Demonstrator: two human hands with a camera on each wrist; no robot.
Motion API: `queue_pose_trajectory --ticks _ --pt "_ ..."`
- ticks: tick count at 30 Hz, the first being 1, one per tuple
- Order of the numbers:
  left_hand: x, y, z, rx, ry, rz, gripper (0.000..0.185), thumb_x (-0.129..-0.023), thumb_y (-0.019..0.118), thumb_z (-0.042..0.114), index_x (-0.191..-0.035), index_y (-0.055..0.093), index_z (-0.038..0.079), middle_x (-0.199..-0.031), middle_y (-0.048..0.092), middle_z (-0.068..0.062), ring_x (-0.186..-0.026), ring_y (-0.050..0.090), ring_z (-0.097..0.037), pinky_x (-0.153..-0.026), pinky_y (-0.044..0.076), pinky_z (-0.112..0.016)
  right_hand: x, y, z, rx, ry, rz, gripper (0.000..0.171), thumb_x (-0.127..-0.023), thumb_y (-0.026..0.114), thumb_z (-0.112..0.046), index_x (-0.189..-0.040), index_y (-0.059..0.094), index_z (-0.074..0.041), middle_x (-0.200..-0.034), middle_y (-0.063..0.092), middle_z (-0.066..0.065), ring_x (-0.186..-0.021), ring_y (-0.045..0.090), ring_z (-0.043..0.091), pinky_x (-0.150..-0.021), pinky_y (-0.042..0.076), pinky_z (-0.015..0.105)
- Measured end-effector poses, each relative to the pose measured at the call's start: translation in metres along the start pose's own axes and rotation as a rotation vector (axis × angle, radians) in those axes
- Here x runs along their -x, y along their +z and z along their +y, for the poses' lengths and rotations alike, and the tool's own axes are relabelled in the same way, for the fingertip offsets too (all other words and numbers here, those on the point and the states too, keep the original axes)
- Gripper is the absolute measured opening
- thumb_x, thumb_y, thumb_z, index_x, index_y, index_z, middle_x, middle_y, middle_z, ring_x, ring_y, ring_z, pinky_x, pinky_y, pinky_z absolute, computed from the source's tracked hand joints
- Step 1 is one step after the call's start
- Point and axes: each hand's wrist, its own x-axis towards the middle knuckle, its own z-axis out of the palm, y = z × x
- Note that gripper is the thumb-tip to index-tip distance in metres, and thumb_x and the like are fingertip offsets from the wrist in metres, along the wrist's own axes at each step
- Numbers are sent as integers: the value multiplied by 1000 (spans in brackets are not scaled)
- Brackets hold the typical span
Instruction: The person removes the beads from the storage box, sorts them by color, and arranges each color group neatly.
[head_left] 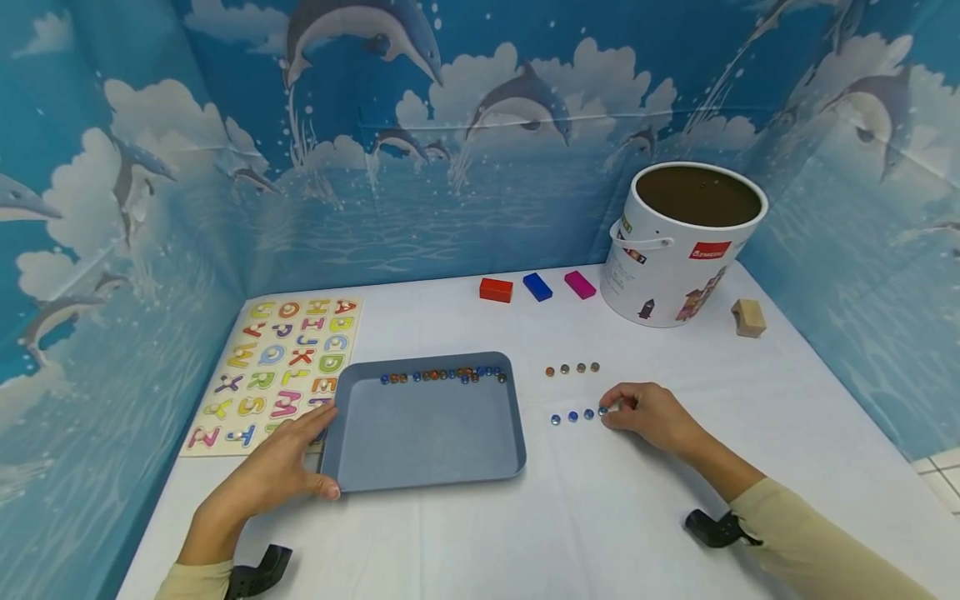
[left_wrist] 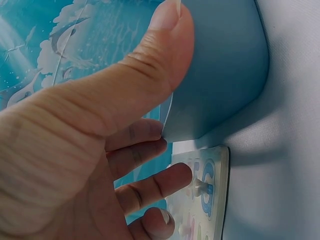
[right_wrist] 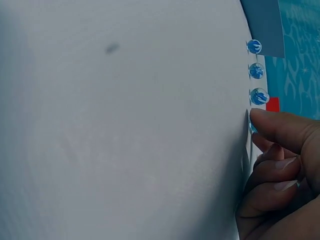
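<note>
My right hand (head_left: 651,417) pinches a blue glass marble (head_left: 602,411) between thumb and forefinger, right at the table surface. The marble is mostly hidden by the thumb in the right wrist view. To its left, three blue marbles (right_wrist: 256,70) stand in a row with small gaps. Behind them runs a second row of brownish and orange marbles (head_left: 581,367). My left hand (head_left: 272,468) rests at the left side of a grey-blue tray (head_left: 427,437), fingers extended, with the thumb (left_wrist: 172,45) by its near corner. Several blue and amber marbles (head_left: 442,375) lie along the tray's far wall.
A wooden alphabet puzzle board (head_left: 258,358) lies left of the tray. Red (head_left: 496,290), blue (head_left: 537,287) and pink (head_left: 580,284) blocks lie along the back. A white bucket (head_left: 660,275) stands back right, beside a wooden arch block (head_left: 748,318). Dolphin-print curtain (head_left: 465,217) surrounds the table.
</note>
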Motion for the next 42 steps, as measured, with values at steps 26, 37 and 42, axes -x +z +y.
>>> queue_pose_trajectory --ticks 26,37,42 --pt "-1 2 -4 -6 -5 -3 122 -58 93 53 -153 41 -3 -160 36 -24 -145 34 -51 -111 33 -69 -76 69 -177 -218 -164 -276 35 -96 73 -20 -128 68 -8 -102 67 5 -80 64 24 -71 56 31" --pt "0 3 -5 9 1 -3 120 -61 92 53 -153 40 -3 -161 36 -24 -144 35 -50 -111 33 -68 -115 180 -233 -159 -126 -299 24 -94 72 -12 -117 72 -4 -67 68 1 -49 56 9 -49 44 21" --pt "1 -1 -4 -11 3 -4 118 -61 93 52 -153 42 -3 -160 38 -23 -144 36 -49 -111 33 -68 -119 198 -244 -7 -208 -241 20 -95 72 -14 -112 75 -4 -59 66 -3 -47 58 7 -51 48 18"
